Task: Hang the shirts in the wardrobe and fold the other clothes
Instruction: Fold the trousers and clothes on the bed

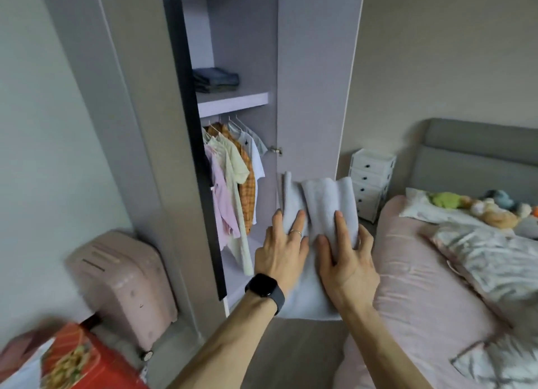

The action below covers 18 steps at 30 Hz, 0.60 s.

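Observation:
A folded pale lilac-grey garment (323,202) is held up in front of the open wardrobe (314,77). My left hand (282,251), with a ring and a black watch, grips its left fold. Its right fold is gripped by my right hand (346,257), fingers on top and thumb behind. Inside the wardrobe several shirts (233,173) hang on a rail: pink, cream, orange check and white. On the shelf (233,100) above them lies a stack of folded dark clothes (215,80).
The dark wardrobe door (192,144) stands open to the left. A pink suitcase (125,284) and a red box (78,359) sit low left. The bed (422,301) with pink cover, pillows and soft toys fills the right. A white drawer unit (369,182) stands behind.

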Available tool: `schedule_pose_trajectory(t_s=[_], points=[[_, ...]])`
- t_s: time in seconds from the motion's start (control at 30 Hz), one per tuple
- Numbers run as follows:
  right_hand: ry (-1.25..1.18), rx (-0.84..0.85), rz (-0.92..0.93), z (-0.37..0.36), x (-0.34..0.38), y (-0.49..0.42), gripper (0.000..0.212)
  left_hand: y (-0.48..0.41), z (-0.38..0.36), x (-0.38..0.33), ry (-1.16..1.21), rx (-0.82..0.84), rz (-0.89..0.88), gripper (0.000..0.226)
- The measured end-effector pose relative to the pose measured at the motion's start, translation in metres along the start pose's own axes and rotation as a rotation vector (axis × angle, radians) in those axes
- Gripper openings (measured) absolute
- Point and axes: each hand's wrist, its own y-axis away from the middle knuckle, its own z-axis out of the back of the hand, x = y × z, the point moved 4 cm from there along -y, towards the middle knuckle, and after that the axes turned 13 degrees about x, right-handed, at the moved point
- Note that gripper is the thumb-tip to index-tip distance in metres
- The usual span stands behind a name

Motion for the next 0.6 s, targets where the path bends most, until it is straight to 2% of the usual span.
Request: schedule_pose_trajectory(t_s=[0.17,0.37,0.6], points=[[-0.016,-0.02,0.018,-0.013,0.031,-0.041,0.058,-0.043,0.022,0.029,-0.058,-0.022,-0.029,0.053],[-0.015,-0.065,-0.003,-0.018,0.039,-0.096,0.056,-0.103,0.022,0.032,-0.181,-0.041,-0.097,0.056],[0.05,-0.07,0.094,-0.044,0.031,-0.209,0.054,-0.209,-0.02,0.045,-0.138,-0.091,-0.081,0.06]])
